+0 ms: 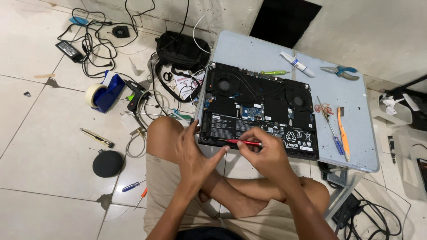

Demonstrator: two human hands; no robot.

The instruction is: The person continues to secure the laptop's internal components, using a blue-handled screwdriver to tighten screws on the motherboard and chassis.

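Observation:
An opened black laptop [262, 102] lies bottom-up on a small light blue table [356, 133], with its fans, circuit board and battery exposed. My right hand [264, 153] is closed on a thin red screwdriver [243, 142] held level over the battery's near edge. My left hand [195, 153] rests against the laptop's near left corner, its index finger stretched out to the screwdriver's tip. I sit cross-legged on the floor, knees under the table's edge.
On the table lie a white tube [297, 64], blue-handled pliers [340, 72], a green screwdriver [273, 72], a blue screwdriver [331, 129] and an orange pry tool [342, 133]. A black bag [182, 51], cables, a tape dispenser [104, 93], a utility knife [97, 138] and a dark round speaker [107, 163] litter the tiled floor at left.

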